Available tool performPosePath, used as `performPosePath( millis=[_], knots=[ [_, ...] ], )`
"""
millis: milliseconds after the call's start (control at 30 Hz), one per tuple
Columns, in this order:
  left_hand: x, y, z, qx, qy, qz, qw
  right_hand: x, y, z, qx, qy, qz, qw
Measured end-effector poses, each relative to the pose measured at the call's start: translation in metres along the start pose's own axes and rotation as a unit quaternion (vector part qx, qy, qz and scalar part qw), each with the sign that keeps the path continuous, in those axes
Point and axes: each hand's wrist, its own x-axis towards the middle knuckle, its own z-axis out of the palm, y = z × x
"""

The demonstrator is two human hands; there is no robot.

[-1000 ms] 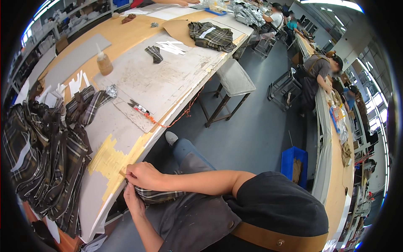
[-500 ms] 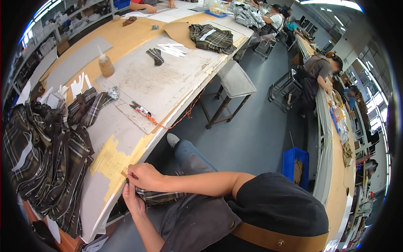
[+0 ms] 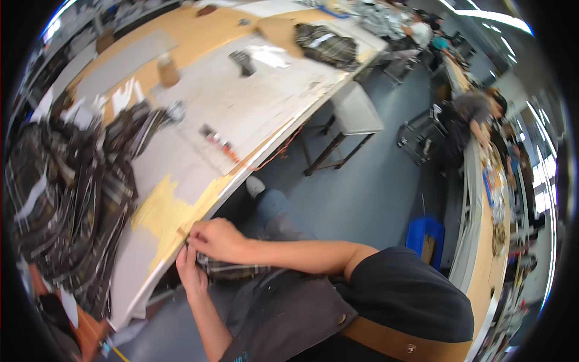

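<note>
At the front edge of the worktable, my hands meet with fingers closed in a pinch. My left hand [image 3: 191, 273] is below, its thumb and fingertips raised to the right hand. From above, my right hand [image 3: 218, 239] comes across with bent fingers against the left fingertips. A dark plaid cloth [image 3: 232, 269] runs from between them over my lap; its pinched end is mostly hidden by the fingers. A small brownish peg-like bit shows at the table edge beside the right fingertips, too blurred to name.
A heap of plaid cloth pieces with zips [image 3: 66, 211] covers the table's left. Thread snips [image 3: 218, 142] on an orange cord, a glue bottle [image 3: 167, 70] and a folded plaid pile [image 3: 327, 45] lie farther off. A stool [image 3: 357, 108] and a blue bin [image 3: 425, 238] stand right.
The view has swung, shifting the table and room to the right in the picture and blurring them. My hands stay pinched together at the table edge, with the cloth still below.
</note>
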Motion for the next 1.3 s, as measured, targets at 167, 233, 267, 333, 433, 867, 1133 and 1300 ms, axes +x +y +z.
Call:
performPosePath(
  millis=[167,233,267,333,433,867,1133,1300],
  knots=[
    [0.0,-0.006,-0.014,-0.02,-0.001,-0.029,0.999,-0.026,-0.006,-0.018,-0.008,-0.092,0.037,0.995],
    [-0.001,-0.007,-0.015,-0.045,-0.003,-0.055,0.997,-0.027,-0.006,-0.033,-0.002,-0.195,0.03,0.98],
    [-0.001,-0.006,-0.014,-0.042,0.01,-0.045,0.998,-0.015,-0.01,-0.044,-0.036,-0.176,0.018,0.984],
    [-0.004,-0.003,-0.01,-0.049,0.019,-0.041,0.998,0.024,0.006,-0.06,-0.146,-0.053,-0.069,0.986],
    [-0.004,-0.003,-0.012,-0.072,-0.008,-0.061,0.995,0.107,0.047,-0.093,-0.405,0.094,-0.164,0.895],
    [-0.007,-0.001,-0.003,-0.105,0.018,-0.054,0.993,0.042,-0.019,-0.068,0.286,-0.359,0.41,0.788],
    [-0.005,0.0,-0.003,-0.106,0.007,-0.055,0.993,0.029,-0.028,-0.053,0.26,-0.368,0.506,0.736],
    [-0.005,-0.002,-0.004,-0.096,0.007,-0.048,0.994,0.037,-0.031,-0.048,0.247,-0.359,0.528,0.729]
  ],
)
